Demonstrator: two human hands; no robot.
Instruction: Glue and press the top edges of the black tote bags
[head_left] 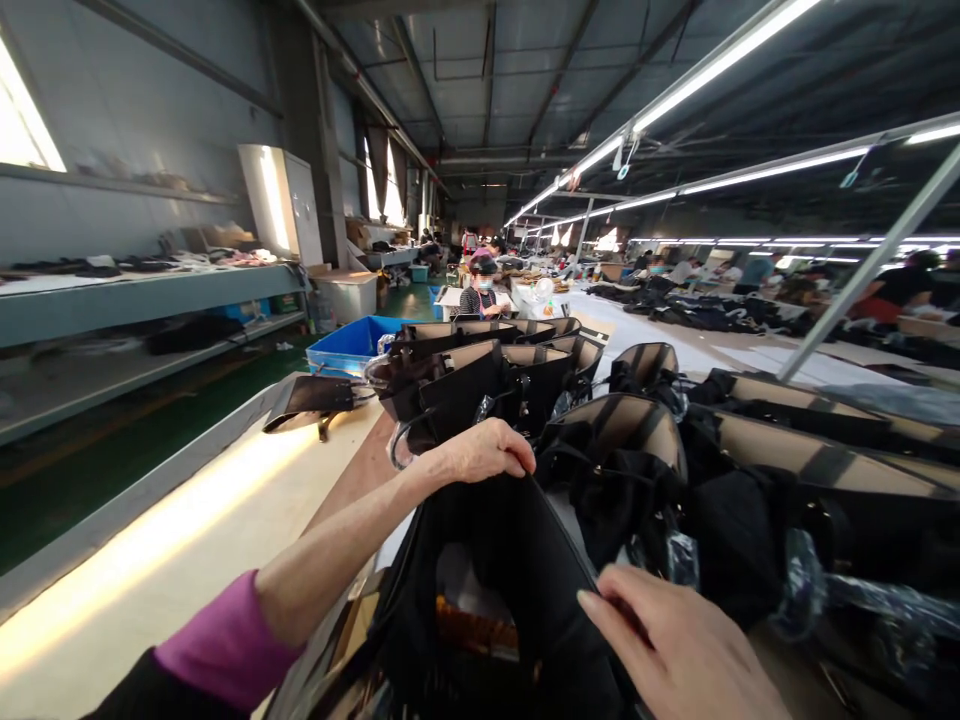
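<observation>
A black bag [517, 540] stands right in front of me, its top edge running from the upper middle down to the lower right. My left hand [491, 450] pinches the far end of that edge between thumb and fingers. Nearer to me, my right hand [667, 640] grips the same edge with thumb and forefinger. Through a gap in the bag, something brown-orange [478, 628] shows, which I cannot make out. The bag's lower part runs out of view.
Several black bags with beige linings [787, 430] crowd the table at right and ahead. Clear plastic wrap [885, 600] covers some handles. A dark flat piece [307, 402] lies at left, near a blue bin [352, 345]. A person [481, 292] sits further back.
</observation>
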